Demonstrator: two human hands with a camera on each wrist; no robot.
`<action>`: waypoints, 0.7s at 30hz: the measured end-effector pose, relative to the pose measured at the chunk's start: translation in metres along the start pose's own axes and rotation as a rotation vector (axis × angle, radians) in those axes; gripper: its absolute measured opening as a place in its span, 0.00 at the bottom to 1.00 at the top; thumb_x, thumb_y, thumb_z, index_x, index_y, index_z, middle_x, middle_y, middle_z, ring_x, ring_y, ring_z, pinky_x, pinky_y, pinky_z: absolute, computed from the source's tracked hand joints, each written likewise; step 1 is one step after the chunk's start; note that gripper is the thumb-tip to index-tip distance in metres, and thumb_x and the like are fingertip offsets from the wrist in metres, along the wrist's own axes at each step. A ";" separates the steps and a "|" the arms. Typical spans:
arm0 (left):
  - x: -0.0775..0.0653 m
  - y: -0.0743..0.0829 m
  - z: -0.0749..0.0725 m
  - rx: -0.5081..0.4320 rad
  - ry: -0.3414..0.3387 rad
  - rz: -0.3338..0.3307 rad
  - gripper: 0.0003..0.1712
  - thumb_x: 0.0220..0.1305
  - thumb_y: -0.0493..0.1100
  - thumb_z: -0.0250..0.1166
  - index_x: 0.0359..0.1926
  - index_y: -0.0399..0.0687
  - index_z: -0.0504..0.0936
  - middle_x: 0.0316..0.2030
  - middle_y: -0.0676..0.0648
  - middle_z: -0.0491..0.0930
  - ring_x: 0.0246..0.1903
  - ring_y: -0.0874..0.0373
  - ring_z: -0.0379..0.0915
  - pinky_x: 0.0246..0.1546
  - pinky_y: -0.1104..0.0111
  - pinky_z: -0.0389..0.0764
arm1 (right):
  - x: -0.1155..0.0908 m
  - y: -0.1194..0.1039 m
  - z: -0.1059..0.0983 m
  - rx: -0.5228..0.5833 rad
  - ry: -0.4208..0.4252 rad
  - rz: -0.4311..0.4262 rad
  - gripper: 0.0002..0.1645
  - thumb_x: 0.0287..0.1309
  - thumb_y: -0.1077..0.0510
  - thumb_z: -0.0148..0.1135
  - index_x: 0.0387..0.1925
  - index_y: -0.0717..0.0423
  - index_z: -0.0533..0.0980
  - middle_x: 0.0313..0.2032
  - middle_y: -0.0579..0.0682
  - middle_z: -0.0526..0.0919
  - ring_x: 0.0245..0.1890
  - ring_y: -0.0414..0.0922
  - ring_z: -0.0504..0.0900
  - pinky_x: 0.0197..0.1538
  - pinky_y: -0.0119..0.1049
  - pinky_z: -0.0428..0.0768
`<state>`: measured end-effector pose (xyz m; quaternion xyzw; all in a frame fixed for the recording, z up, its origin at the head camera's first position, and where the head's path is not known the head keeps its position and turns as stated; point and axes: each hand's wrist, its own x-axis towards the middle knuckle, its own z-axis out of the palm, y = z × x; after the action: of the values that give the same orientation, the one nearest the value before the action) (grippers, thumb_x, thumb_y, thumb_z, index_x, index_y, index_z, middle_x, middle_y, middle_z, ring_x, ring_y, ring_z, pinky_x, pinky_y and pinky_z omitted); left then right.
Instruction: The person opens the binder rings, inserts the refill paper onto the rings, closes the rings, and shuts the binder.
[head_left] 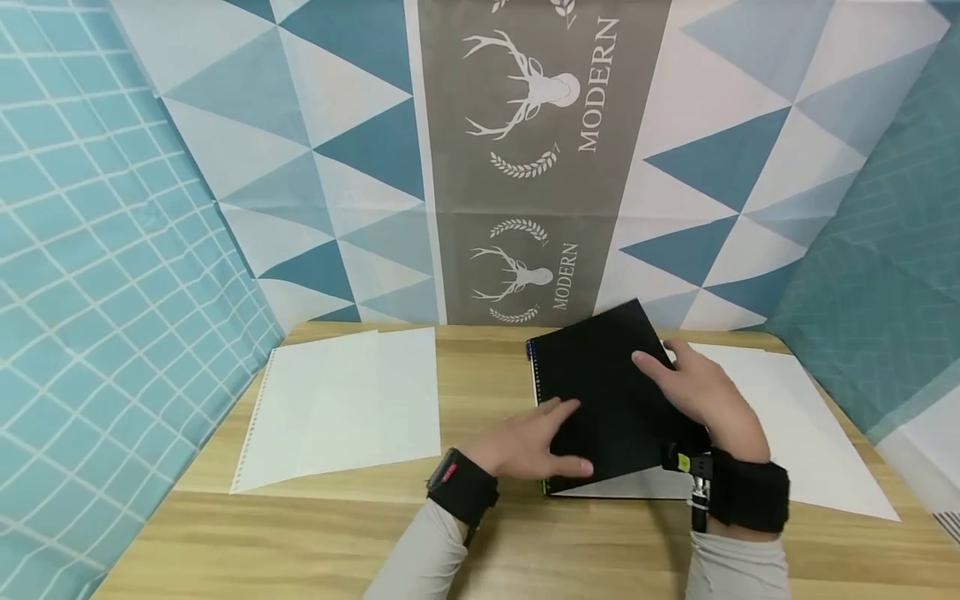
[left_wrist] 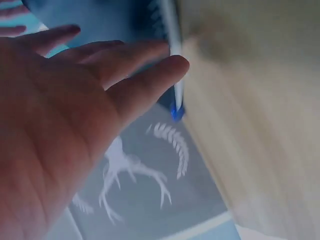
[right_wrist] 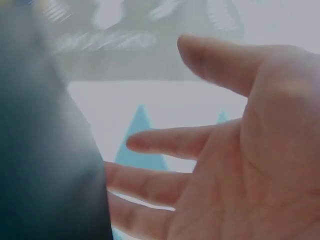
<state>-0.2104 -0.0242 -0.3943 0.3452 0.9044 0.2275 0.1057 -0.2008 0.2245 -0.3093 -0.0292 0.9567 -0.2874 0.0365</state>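
A black-covered notebook (head_left: 600, 375) lies right of the table's middle, with small holes along its left edge and a bit of blue at the top of the binding. Its cover is skewed and raised over a white page (head_left: 637, 483). My left hand (head_left: 528, 442) is over the cover's lower left part, fingers spread; the left wrist view shows them extended beside the binding edge. At the cover's right edge is my right hand (head_left: 708, 396). In the right wrist view its fingers are straight, some reaching the black cover's edge (right_wrist: 60, 165), with the thumb held apart.
Overlapping white sheets (head_left: 345, 408) with a punched left edge lie on the left of the wooden table (head_left: 300, 550). More white sheets (head_left: 802, 433) lie at the right, partly behind my right hand. A patterned cloth (head_left: 375, 167) hangs along the table's back edge.
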 end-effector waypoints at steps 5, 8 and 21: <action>-0.014 -0.005 -0.039 -0.241 0.151 0.043 0.47 0.71 0.67 0.46 0.77 0.49 0.42 0.77 0.44 0.48 0.72 0.53 0.51 0.71 0.56 0.57 | -0.028 -0.042 -0.013 0.065 0.018 -0.130 0.53 0.66 0.27 0.42 0.75 0.61 0.47 0.70 0.73 0.58 0.65 0.71 0.61 0.58 0.71 0.66; -0.027 -0.006 -0.062 -0.334 0.256 0.027 0.40 0.74 0.65 0.42 0.78 0.58 0.40 0.75 0.43 0.53 0.68 0.52 0.60 0.68 0.54 0.62 | -0.040 -0.063 -0.012 0.077 0.032 -0.222 0.51 0.66 0.29 0.44 0.75 0.58 0.48 0.72 0.68 0.57 0.64 0.67 0.66 0.58 0.68 0.69; -0.058 -0.053 -0.082 -0.166 0.305 -0.318 0.41 0.75 0.64 0.39 0.77 0.44 0.46 0.72 0.32 0.56 0.70 0.38 0.53 0.65 0.42 0.61 | -0.039 -0.111 0.048 -0.131 0.083 -0.556 0.41 0.64 0.37 0.57 0.73 0.44 0.58 0.66 0.60 0.70 0.58 0.54 0.75 0.46 0.57 0.81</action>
<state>-0.2263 -0.1259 -0.3459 0.1504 0.9311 0.3310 0.0305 -0.1540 0.1086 -0.2864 -0.2808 0.9291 -0.2251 -0.0850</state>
